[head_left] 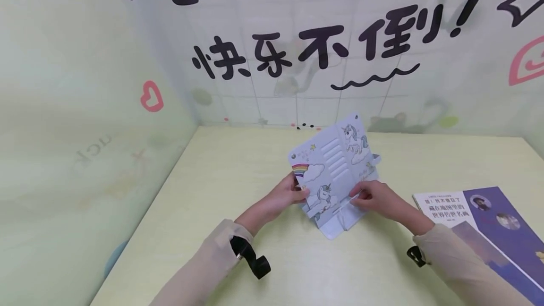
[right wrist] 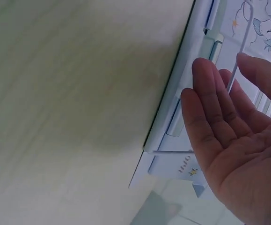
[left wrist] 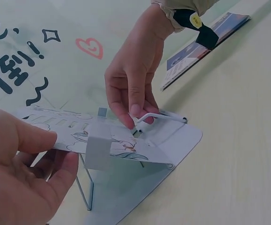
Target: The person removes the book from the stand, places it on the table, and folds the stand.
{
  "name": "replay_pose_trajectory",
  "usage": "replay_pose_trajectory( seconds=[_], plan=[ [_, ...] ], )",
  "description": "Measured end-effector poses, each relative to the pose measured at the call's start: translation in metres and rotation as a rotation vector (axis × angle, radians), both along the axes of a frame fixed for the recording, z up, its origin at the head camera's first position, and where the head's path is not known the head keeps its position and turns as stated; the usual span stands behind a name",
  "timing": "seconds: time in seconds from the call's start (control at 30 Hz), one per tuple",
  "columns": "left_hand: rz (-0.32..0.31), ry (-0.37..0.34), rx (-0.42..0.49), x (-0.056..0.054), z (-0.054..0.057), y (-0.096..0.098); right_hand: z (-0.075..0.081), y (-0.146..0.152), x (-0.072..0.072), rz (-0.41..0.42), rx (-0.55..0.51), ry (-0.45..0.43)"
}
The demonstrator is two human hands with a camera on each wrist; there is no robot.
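A pale book stand (head_left: 335, 166), printed with unicorns, clouds and a rainbow, is propped at a tilt on the table. In the head view my left hand (head_left: 285, 193) grips its left edge, thumb on the printed face. The left wrist view shows the base plate (left wrist: 186, 137) flat on the table and a thin wire support leg (left wrist: 84, 185) beneath the raised panel. At the lower front edge my right hand (head_left: 380, 198) pinches a white wire page holder (right wrist: 246, 30) between thumb and fingers.
A book (head_left: 497, 230) with a white and purple cover lies on the table (head_left: 238, 164) at the right. Behind the table hangs a printed backdrop (head_left: 263, 103) with black lettering, and a pale side wall (head_left: 63, 178) borders the left.
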State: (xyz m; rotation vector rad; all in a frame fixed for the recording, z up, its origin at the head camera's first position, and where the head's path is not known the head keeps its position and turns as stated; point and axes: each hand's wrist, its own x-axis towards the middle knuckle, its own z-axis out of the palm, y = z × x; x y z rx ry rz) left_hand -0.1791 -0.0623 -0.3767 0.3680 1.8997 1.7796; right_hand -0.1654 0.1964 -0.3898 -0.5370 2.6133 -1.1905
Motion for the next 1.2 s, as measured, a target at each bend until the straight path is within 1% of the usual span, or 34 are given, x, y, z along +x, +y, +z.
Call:
replay_pose_trajectory(
  seconds=[0.1,0.23,0.4,0.53,0.63,0.77,0.83,0.97,1.2],
  plan=[
    [0.02,0.016,-0.003,0.003,-0.001,0.001,-0.003,-0.001,0.0,-0.034,-0.005,0.006],
    [0.045,0.041,0.001,0.005,-0.003,0.003,-0.003,-0.002,0.0,-0.059,-0.002,0.006],
    [0.055,0.034,0.029,0.009,-0.005,0.006,-0.003,-0.001,-0.002,-0.072,-0.005,-0.034],
    [0.079,0.034,0.043,0.012,-0.006,0.009,-0.003,-0.001,-0.008,-0.078,-0.002,-0.033],
    [0.11,0.054,0.052,0.015,-0.008,0.011,-0.003,0.0,-0.014,-0.077,-0.011,-0.029],
    [0.131,0.077,0.094,0.018,-0.01,0.015,-0.001,0.001,-0.02,-0.086,-0.02,-0.033],
    [0.141,0.08,0.098,0.021,-0.01,0.018,0.0,0.001,-0.022,-0.098,-0.02,-0.039],
    [0.169,0.069,0.104,0.025,-0.011,0.022,0.0,0.0,-0.027,-0.119,-0.023,-0.053],
    [0.219,0.058,0.134,0.032,-0.015,0.03,0.002,-0.002,-0.035,-0.121,-0.019,-0.039]
  ],
)
